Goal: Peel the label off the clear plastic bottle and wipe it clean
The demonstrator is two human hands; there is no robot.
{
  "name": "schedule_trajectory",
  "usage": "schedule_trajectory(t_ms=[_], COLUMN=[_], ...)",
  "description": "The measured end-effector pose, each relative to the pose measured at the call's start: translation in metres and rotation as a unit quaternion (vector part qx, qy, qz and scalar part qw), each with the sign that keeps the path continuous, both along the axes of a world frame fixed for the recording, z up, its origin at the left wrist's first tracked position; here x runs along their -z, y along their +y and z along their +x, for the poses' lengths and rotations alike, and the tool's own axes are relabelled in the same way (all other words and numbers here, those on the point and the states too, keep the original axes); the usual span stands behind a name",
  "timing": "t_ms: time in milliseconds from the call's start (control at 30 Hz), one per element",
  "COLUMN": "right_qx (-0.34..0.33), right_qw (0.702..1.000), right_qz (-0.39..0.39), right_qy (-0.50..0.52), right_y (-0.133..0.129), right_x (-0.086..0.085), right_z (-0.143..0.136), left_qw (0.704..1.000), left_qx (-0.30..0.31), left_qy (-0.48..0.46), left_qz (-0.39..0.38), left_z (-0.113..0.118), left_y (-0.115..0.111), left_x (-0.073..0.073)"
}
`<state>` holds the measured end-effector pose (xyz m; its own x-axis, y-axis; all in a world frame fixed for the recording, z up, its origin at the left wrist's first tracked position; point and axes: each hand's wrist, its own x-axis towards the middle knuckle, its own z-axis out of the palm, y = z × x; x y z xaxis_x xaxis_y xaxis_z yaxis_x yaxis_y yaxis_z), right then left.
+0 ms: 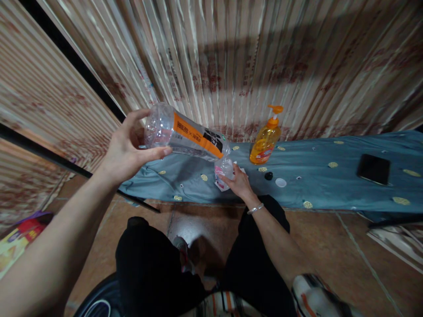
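My left hand [124, 147] is wrapped round the base of a large clear plastic bottle [198, 136] with an orange and black label. The bottle is tilted, its neck pointing down to the right. At its mouth is a small clear container [224, 168], which my right hand [240, 182] grips from the side, fingers closed. Whether any liquid is passing between them cannot be made out. A white and pink packet [222, 184] lies beneath the container. Right of my right hand are a small black cap [269, 175] and a white round lid [280, 182].
An orange pump bottle [265, 143] with yellow liquid stands at the back of the bench with a teal cloth [317, 176]. A dark phone [373, 168] lies farther right. Behind hangs a striped curtain [231, 57]. Black metal poles [76, 66] cross at the left.
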<state>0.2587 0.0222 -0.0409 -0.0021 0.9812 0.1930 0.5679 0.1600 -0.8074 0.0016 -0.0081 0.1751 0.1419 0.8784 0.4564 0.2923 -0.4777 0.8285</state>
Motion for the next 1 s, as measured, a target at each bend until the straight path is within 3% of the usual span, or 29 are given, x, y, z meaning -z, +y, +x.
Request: schedule_trajectory(t_ms=[600,1000], right_qx=[0.005,-0.004], right_qw=[1.0,1.0], right_qz=[0.02,0.026], right_qy=[-0.007,0.002], right_y=[0.0022,0.0025], right_x=[0.0055,0.0084], right_z=[-0.0002,-0.0004], left_qw=[1.0,0.998], left_qx=[0.006,-0.003], left_qy=[0.003,0.058], left_qz=[-0.006,0.014], left_z=[0.0004,0.0026], left_y=[0.0009,0.0025], left_x=[-0.003,-0.0054])
